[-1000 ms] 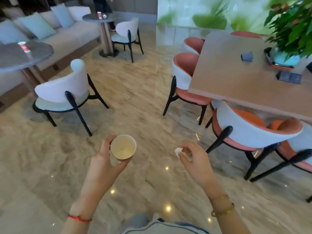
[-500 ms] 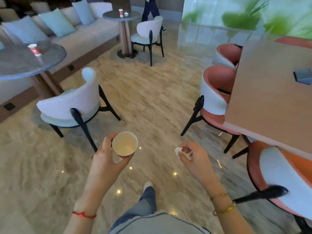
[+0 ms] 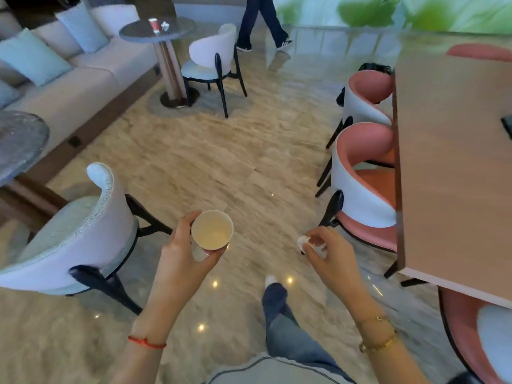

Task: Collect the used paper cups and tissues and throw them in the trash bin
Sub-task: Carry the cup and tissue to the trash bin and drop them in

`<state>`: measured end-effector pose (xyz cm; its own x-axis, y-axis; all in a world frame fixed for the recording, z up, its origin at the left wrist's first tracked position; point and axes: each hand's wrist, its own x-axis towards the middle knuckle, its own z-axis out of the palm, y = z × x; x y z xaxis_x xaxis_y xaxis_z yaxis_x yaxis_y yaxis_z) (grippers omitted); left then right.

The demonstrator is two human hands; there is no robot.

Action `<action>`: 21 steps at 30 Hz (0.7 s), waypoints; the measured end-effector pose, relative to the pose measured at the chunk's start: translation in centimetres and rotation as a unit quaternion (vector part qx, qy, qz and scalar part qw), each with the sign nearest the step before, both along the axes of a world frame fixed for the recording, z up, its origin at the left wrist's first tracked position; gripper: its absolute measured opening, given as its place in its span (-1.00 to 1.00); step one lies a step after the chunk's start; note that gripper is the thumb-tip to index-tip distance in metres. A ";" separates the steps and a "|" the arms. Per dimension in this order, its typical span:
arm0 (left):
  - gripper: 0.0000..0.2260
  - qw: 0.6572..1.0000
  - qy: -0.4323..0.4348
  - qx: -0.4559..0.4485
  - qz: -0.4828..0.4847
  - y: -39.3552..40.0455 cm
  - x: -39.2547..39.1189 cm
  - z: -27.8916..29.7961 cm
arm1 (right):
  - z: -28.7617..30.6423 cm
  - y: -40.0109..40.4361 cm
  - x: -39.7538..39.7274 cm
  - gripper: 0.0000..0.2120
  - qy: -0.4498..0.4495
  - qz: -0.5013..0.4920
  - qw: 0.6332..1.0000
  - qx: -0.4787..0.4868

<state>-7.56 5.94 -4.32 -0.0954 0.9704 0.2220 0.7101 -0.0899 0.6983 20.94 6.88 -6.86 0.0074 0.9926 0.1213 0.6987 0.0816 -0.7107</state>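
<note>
My left hand (image 3: 180, 252) grips an empty paper cup (image 3: 212, 230) upright in front of me, its pale inside showing. My right hand (image 3: 329, 254) pinches a crumpled white tissue (image 3: 304, 242) between its fingers. On the far round table (image 3: 133, 31) stand a red paper cup (image 3: 154, 24) and a small crumpled tissue (image 3: 165, 25) beside it. No trash bin is in view.
A white chair (image 3: 83, 231) stands close on my left beside a second round table (image 3: 19, 142). Pink chairs (image 3: 363, 173) line a long wooden table (image 3: 454, 167) on my right. A sofa (image 3: 83, 76) runs along the left. A person (image 3: 260, 20) walks past at the back.
I have walked forward and turned left: the far round table has come nearer and more central, the wooden table has slid right. Both hands hold the same things.
</note>
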 end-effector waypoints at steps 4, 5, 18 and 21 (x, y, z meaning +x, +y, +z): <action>-0.31 1.000 -0.004 -0.002 -0.009 9.8 0.5 -0.8 | -1.3 9.0 0.4 -0.94 0.018 -0.012 1.000 0.004; -0.30 1.000 -0.006 -0.001 -0.012 12.6 1.0 -0.8 | -1.4 11.6 0.7 -0.93 0.020 -0.015 1.000 0.006; -0.32 0.999 -0.026 -0.003 -0.030 45.8 6.0 2.0 | 1.4 44.5 5.4 -0.90 0.000 -0.031 0.999 0.007; -0.31 0.999 -0.032 -0.009 -0.036 52.5 6.9 1.3 | 0.8 50.4 6.4 -0.89 0.002 -0.040 0.999 -0.001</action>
<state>-0.64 58.41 -3.02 -0.0380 0.9789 0.2005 0.6560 -0.1270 0.7440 27.29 57.25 -6.10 0.0875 0.9890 0.1196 0.6995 0.0245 -0.7142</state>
